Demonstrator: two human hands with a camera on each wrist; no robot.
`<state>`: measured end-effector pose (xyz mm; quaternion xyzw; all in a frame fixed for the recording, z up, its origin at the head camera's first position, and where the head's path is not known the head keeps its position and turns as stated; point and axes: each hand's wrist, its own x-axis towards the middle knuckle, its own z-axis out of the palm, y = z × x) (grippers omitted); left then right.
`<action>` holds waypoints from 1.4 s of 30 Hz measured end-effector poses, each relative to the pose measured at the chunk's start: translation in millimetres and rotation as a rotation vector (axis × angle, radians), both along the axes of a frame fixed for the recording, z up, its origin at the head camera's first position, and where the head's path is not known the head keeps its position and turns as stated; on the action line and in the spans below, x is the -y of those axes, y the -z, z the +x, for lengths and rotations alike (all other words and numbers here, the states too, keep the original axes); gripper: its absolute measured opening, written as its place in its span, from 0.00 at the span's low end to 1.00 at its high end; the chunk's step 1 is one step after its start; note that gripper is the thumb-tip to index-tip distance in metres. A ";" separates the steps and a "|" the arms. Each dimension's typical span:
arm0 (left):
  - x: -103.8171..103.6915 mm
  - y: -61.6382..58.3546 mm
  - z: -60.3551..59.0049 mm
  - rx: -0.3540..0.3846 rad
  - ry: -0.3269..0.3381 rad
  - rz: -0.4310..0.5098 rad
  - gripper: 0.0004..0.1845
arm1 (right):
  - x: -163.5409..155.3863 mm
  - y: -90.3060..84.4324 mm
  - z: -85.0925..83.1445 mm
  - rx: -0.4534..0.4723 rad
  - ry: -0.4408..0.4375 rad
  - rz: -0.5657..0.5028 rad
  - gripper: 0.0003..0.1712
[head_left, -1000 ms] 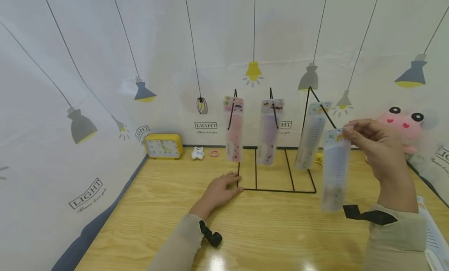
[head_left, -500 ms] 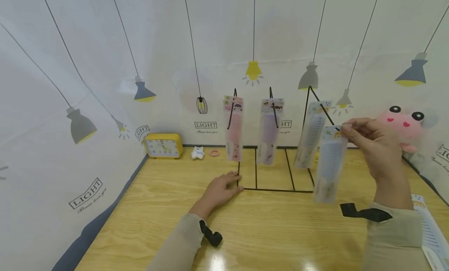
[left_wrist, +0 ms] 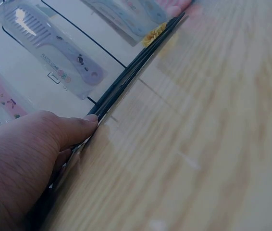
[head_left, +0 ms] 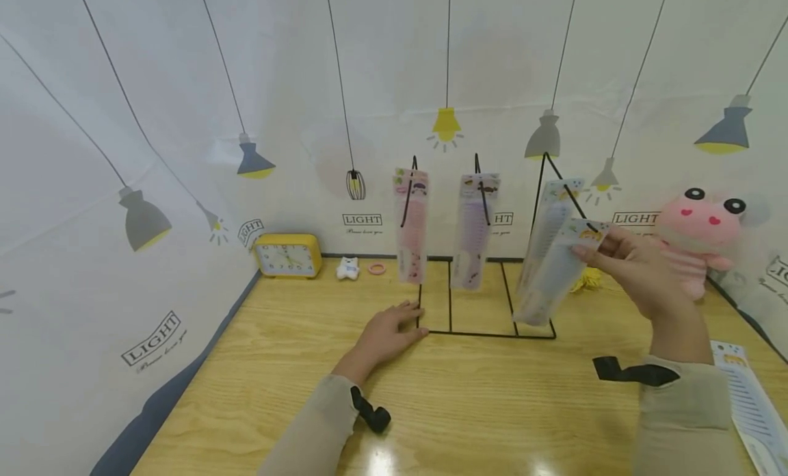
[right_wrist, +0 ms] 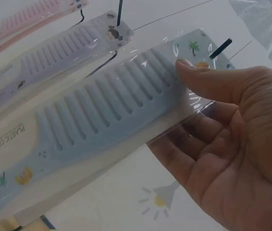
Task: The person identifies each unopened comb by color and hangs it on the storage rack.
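Wooden table (head_left: 480, 407) enclosed by a white backdrop (head_left: 185, 72) printed with hanging lamps. Far left: yellow clock (head_left: 286, 256), small white figure (head_left: 347, 268) and pink ring (head_left: 377, 269) along the backdrop's foot. Centre: left hand (head_left: 389, 335) lies flat on the table, fingers straight, fingertips touching the near left corner of the black wire rack (head_left: 486, 334); the left wrist view shows them against the base wire. A pink comb (head_left: 410, 226) and a purple comb (head_left: 473, 231) hang in packets from the rack's two left hooks; a third packet (head_left: 550, 219) hangs from the right hook. Right: right hand (head_left: 634, 267) pinches the top of the blue comb (head_left: 556, 271), thumb on its clear packet, tilted at the right hook, just in front of the third packet. Far right: pink plush (head_left: 698, 233). Another packet (head_left: 747, 407) is cut off at the near right edge. Whether the blue comb's hole is on the hook cannot be made out.
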<state>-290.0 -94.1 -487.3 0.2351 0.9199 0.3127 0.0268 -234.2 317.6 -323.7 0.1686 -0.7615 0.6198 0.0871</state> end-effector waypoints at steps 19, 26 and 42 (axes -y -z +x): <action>-0.8 0.8 -0.5 -0.012 0.000 0.003 0.31 | -6.3 49.3 -31.7 0.154 0.051 -0.125 0.13; -0.6 0.5 0.4 -0.009 -0.003 -0.002 0.31 | 4.1 44.3 -36.0 0.146 0.098 -0.221 0.10; -0.1 -0.6 0.0 0.003 0.001 0.003 0.31 | 5.7 48.5 -39.1 0.179 0.121 -0.196 0.16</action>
